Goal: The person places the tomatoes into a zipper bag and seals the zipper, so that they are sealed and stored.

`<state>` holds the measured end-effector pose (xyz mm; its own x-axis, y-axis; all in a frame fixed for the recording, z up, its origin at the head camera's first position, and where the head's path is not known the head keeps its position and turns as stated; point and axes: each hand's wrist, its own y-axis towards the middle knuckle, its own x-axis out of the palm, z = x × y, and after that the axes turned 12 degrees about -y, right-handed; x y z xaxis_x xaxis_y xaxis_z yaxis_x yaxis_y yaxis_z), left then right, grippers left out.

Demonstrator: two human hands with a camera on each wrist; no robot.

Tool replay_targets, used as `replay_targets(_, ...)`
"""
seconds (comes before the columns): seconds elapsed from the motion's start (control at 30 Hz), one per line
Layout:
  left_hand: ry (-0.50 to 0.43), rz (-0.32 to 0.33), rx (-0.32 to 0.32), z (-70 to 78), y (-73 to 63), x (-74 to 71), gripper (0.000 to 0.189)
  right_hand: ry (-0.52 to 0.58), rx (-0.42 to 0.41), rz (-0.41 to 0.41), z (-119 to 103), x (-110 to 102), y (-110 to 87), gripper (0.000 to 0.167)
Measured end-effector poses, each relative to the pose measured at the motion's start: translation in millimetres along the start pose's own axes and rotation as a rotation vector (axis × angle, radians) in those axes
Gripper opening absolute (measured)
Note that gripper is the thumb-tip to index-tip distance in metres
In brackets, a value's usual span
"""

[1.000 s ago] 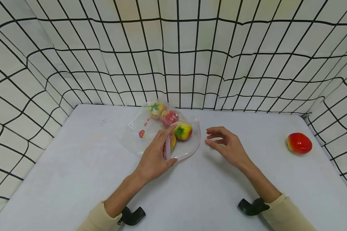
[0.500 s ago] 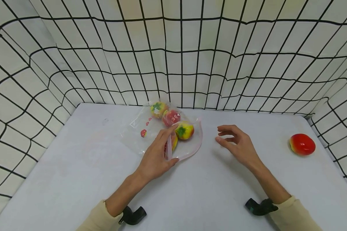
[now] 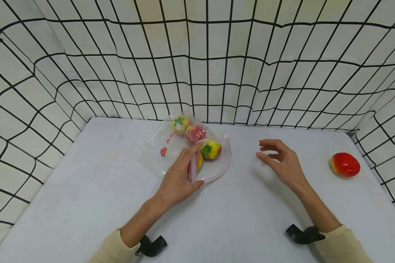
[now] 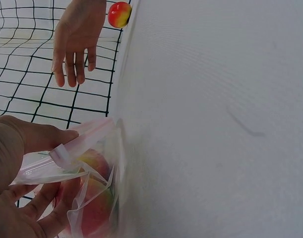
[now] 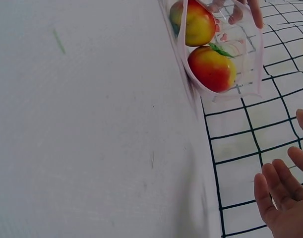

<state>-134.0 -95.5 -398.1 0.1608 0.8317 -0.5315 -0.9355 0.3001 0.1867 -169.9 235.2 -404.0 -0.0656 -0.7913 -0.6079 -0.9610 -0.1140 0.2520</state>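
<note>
A clear zip bag [image 3: 151, 160] with a pink rim and small red prints lies on the white table, its mouth facing right. My left hand [image 3: 176, 179] holds the bag's rim [image 4: 89, 141], thumb and fingers spread along the mouth. Several red-and-yellow fruits are inside; one with a green leafy top [image 3: 211, 149] sits near the mouth, and another is partly hidden behind my left fingers. My right hand [image 3: 281, 162] hovers between the bag and a lone red fruit [image 3: 345, 165], fingers loosely bent, holding nothing. In the right wrist view two fruits [image 5: 212, 69] show through the mouth.
A black wire grid [image 3: 214, 69] over white sheeting borders the table [image 3: 85, 204] at the back and both sides. The lone fruit is near the table's right edge. Black wrist mounts [image 3: 151, 246] sit at both sleeves.
My right hand has moved rightward, away from the bag's mouth and nearer the lone red fruit. My left hand stays at the bag. The head view has shifted slightly.
</note>
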Motion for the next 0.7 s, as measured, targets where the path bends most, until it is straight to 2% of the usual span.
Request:
replay_targets(0.17, 0.014, 0.021, 0.004, -1.0, -2.3, -2.1, 0.111, -0.003, 0.006, 0.015, 3.8, -2.8, -0.5, 0.037)
replay_targets(0.7, 0.009, 0.01, 0.021, -0.6, -1.3, 1.1, 0.113, -0.092, 0.067, 0.09, 18.7, -29.6, -12.4, 0.039)
